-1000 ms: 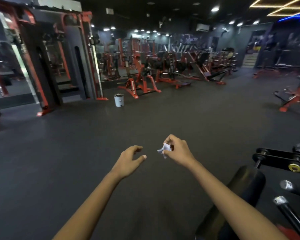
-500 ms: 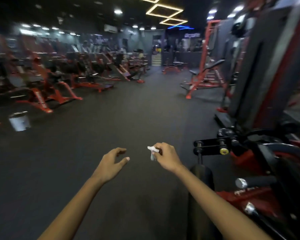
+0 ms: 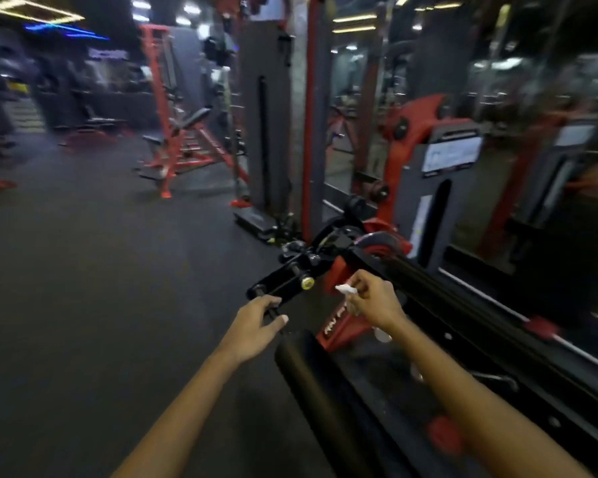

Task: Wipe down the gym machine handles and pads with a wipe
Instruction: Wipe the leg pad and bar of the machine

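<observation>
A red and black gym machine [image 3: 366, 257] fills the lower right of the head view, with a black roller pad [image 3: 308, 377] below my hands and a black adjuster arm [image 3: 283, 284] with a yellow knob. My right hand [image 3: 373, 301] pinches a small crumpled white wipe [image 3: 346, 289] just in front of the machine's red bracket. My left hand [image 3: 256, 322] hovers with loosely curled fingers and holds nothing, just under the end of the black arm. Whether it touches the arm I cannot tell.
Dark rubber floor [image 3: 101, 288] stretches to the left. A grey weight-stack tower [image 3: 266, 132] and a red bench rack [image 3: 180, 143] stand behind the machine. A mirror wall [image 3: 532, 150] runs along the right. The picture is blurred by motion.
The view has swung right, from open floor to the machine. Both hands stay in front of me, the wipe still pinched in the right, and they now sit close to the machine's arm.
</observation>
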Tool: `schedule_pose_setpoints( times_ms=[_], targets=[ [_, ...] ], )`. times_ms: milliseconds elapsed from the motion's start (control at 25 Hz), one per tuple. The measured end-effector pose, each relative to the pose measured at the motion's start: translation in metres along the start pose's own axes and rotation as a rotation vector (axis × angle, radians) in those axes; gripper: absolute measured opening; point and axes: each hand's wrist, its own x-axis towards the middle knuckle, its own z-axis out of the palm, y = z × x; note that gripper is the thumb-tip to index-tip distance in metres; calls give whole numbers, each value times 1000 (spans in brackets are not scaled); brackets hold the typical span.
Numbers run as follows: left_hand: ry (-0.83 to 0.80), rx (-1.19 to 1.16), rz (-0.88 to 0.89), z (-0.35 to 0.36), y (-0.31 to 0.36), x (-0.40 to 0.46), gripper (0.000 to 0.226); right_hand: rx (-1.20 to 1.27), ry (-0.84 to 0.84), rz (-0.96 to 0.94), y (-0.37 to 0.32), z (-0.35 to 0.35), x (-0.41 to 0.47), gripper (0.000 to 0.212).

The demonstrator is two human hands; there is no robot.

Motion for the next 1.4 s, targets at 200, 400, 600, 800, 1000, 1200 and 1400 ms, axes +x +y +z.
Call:
schedule_pose_setpoints(
  times_ms=[200,400,600,800,1000,1200,1400],
  targets=[
    [-228,-16,183,51,8,69,40,-172,149,197,50,-40,-2,13],
    [-315,1,329,80,4,136,42,-278,174,283,85,-39,36,15],
    [-365,80,439,106,-17,208,46,-513,174,411,114,-15,73,22],
    [-428,170,697,163,1,275,55,-699,180,344,141,2,99,20],
    [-428,495,1105,220,7,337,62,-791,142,266,150,21,108,10],
    [-486,546,1452,251,9,378,68,-634,91,402,121,22,92,17],
    [-500,478,1540,259,9,392,72,-486,36,553,57,26,26,24]
  ],
)
